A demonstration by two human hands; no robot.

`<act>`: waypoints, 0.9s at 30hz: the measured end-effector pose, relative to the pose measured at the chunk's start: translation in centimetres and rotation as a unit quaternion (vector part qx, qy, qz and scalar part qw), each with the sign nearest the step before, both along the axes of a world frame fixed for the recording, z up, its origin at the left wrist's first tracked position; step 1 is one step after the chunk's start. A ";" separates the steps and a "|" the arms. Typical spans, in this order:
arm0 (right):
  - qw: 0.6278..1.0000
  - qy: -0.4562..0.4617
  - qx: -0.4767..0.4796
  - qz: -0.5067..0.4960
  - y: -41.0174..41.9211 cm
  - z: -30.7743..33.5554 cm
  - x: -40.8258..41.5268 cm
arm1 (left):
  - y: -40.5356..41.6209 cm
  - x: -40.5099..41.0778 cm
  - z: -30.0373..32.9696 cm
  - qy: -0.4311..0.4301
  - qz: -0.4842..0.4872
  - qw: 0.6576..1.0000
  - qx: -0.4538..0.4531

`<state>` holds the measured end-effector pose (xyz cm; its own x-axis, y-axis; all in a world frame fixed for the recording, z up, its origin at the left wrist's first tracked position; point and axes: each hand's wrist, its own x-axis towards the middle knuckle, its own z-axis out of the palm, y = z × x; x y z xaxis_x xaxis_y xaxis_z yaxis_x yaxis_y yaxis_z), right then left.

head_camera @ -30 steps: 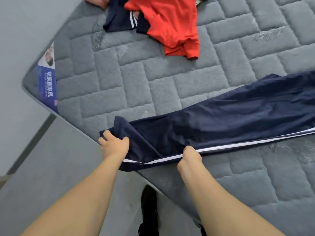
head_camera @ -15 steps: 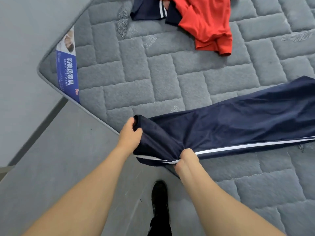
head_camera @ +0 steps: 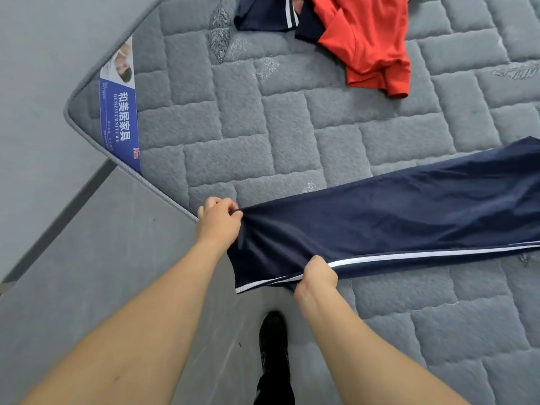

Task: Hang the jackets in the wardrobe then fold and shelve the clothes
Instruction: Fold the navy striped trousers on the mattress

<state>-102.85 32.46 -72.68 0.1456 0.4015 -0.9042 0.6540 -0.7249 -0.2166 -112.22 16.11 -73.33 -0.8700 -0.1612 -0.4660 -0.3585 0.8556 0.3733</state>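
Trousers (head_camera: 394, 217), navy with a white side stripe, are stretched flat across the right middle of the frame on a grey quilted mattress (head_camera: 292, 127), with the hem end hanging just past the mattress edge at bottom centre. Left hand (head_camera: 219, 220) has its grip curled tight, pinching the upper corner of the hem right at the mattress edge. Right hand (head_camera: 317, 277) is lower and a bit further right, grip pinching the stripe edge of the same leg, fingers tucked into the fabric so you can't really see them. Between the two hands the cloth is pulled fairly taut. Up at the top of the frame there's a red top (head_camera: 368, 45) crumpled on the mattress, overlapping another navy garment (head_camera: 263, 16) with white stripes. Blue label (head_camera: 119, 121) sits on the mattress corner at upper left. Black shoe (head_camera: 273, 340) shows on the grey floor (head_camera: 87, 273) at bottom centre, between the forearms.
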 end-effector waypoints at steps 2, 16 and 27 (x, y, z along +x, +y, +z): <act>0.999 0.025 -0.041 -0.019 -1.2 0.2 0.3 | -0.2 -0.2 -0.4 -0.013 -0.047 0.999 -0.004; 0.949 0.100 -0.158 -0.253 -2.7 7.0 0.2 | 5.1 -5.9 10.6 -0.149 -0.065 0.979 0.124; 0.854 0.211 -0.330 -0.341 6.7 19.0 -1.9 | 17.1 -5.1 28.9 -0.096 0.106 0.948 0.283</act>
